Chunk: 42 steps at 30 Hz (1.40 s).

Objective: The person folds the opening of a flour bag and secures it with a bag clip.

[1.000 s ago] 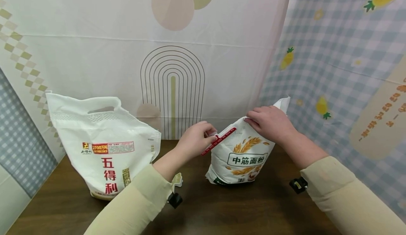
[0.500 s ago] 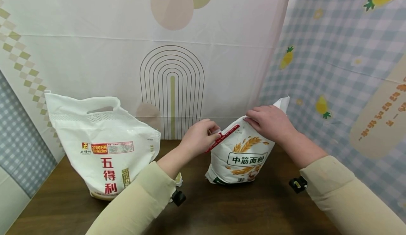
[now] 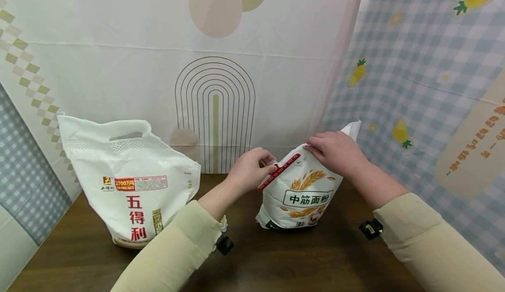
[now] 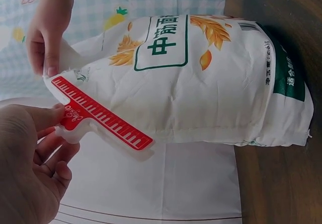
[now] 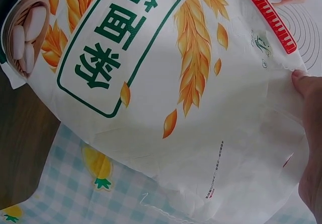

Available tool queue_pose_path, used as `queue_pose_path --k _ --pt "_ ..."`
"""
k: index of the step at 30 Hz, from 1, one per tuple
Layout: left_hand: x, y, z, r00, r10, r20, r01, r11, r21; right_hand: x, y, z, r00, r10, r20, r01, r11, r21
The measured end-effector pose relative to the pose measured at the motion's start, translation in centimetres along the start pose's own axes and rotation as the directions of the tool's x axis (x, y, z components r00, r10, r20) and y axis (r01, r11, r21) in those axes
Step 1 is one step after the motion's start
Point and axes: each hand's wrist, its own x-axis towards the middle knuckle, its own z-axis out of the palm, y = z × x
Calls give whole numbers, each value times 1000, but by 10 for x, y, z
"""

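A white flour bag [image 3: 304,199] with wheat ears and green lettering stands on the table, its top slanting up to the right. My left hand [image 3: 252,165] pinches the tab of a red clip [image 4: 103,114] with a white piano-key pattern. The clip's red bar lies over the front of the bag's upper left edge, one end sticking out past the side; its back part is mostly hidden. Farther right, my right hand [image 3: 337,151] grips the bag's top edge, thumb [image 5: 301,82] in front and fingers over the back.
A larger white flour bag [image 3: 158,165] with red lettering and a cut-out handle stands upright on the left. Behind the brown table [image 3: 252,257] hangs a pale patterned cloth [image 3: 292,99], with a blue checked one [image 3: 418,73] at the right.
My left hand and the clip have moved slightly up and right along the bag's edge, so the clip sits farther over the bag. The right hand has stayed in place.
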Motion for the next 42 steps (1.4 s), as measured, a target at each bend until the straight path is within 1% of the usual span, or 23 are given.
queue_pose_path --k 7,12,22,33,38,42 --pt "1 -3 5 1000 11 -8 -11 1000 -27 1 0 0 1000 20 8 -20 1000 3" --pt "0 -2 6 1000 9 -20 -9 999 -39 1 0 0 999 32 10 -32 999 5" --pt "2 0 7 999 19 -34 -20 999 -25 2 -1 -1 999 44 15 -44 999 4" --pt "3 8 8 999 6 -54 -5 1000 19 2 -4 -1 998 66 15 -66 998 5" --pt "4 9 10 998 17 -68 -16 1000 16 2 -4 -1 996 81 27 -81 997 3" --pt "5 7 13 996 10 -88 -9 1000 9 3 -3 -1 996 88 30 -88 996 1"
